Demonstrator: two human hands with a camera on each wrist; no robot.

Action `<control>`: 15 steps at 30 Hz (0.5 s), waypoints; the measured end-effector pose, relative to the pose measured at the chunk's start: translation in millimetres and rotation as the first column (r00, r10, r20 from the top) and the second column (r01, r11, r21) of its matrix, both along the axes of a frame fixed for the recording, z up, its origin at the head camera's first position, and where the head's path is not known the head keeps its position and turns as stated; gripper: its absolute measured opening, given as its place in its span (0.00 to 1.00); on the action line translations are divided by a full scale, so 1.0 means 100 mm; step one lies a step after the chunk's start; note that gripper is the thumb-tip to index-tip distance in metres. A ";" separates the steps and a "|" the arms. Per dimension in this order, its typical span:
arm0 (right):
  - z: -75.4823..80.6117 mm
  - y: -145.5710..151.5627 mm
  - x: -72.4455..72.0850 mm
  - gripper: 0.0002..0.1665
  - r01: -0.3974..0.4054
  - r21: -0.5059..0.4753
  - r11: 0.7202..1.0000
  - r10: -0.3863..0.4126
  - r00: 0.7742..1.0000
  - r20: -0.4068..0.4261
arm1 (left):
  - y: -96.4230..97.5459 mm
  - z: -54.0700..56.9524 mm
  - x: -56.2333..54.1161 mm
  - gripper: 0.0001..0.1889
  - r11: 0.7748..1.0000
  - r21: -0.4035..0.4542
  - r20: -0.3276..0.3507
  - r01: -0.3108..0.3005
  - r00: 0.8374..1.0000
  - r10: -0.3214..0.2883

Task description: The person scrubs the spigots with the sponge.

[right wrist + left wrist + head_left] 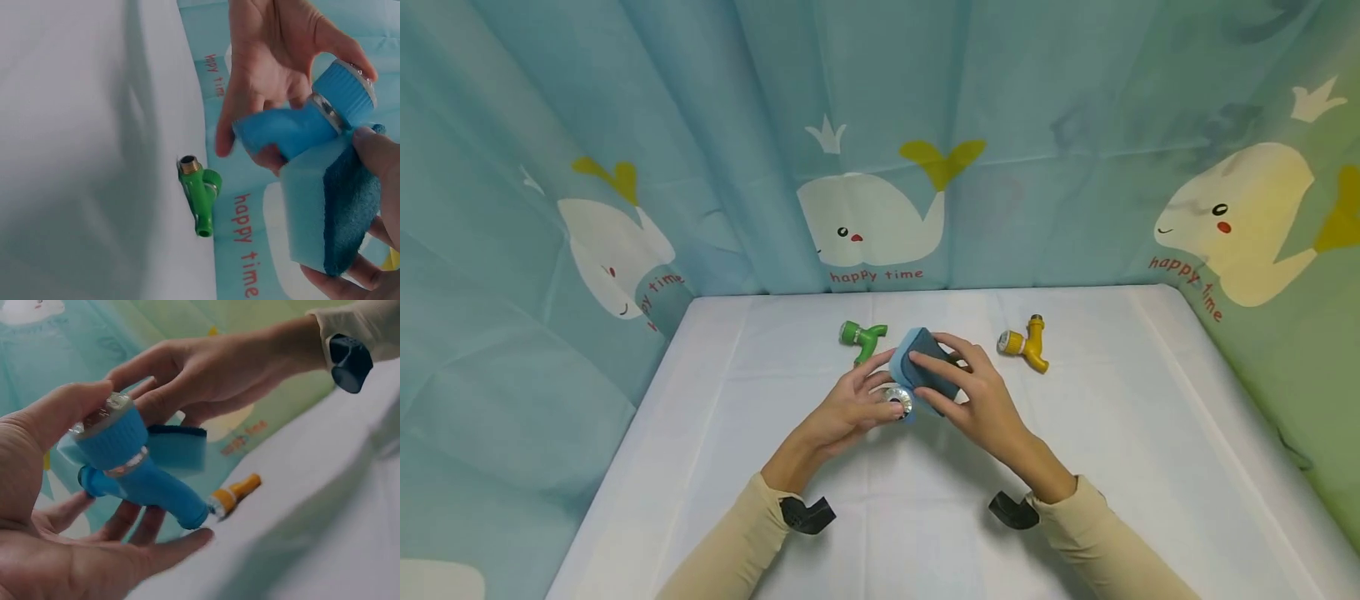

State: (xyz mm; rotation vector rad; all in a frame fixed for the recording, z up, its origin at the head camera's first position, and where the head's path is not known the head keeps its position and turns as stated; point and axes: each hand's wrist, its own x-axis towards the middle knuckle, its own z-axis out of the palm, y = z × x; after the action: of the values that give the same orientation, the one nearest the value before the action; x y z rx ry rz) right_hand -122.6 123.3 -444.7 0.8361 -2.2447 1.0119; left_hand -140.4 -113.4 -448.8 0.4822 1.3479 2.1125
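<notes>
My left hand [850, 408] holds a blue faucet [156, 481] between thumb and fingers, the thumb on its silver-topped round knob [112, 437]. The faucet is lifted off the table, its body pointing away from the palm in the left wrist view. In my right hand [977, 396] is a two-tone sponge [331, 206], light blue foam with a darker scouring side. Thumb and fingers grip the sponge by its dark side and edges. Its foam lies against the blue faucet near the knob in the right wrist view.
A green faucet [867, 337] lies on the white-covered table [760, 375] beyond the left hand. To the right lies a yellow faucet [1030, 343]. A blue curtain [722, 125] with whale prints hangs behind the table's far edge.
</notes>
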 end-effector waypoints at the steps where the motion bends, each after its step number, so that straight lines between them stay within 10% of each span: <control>1: 0.00 0.00 0.00 0.31 0.001 -0.004 1.000 -0.001 1.000 0.002 | 0.00 0.00 0.00 0.47 1.000 -0.005 -0.018 -0.001 1.000 0.001; 15: -0.08 0.02 0.09 0.30 0.029 -0.106 0.994 -0.006 0.977 0.212 | 0.02 0.01 0.00 0.54 0.991 0.022 -0.165 -0.133 0.977 0.135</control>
State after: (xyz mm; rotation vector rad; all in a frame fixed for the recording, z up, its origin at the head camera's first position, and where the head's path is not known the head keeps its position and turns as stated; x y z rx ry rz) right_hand -113.8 125.4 -452.7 0.6884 -2.3429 1.2543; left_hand -140.6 -111.7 -447.5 0.5984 1.5011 2.2304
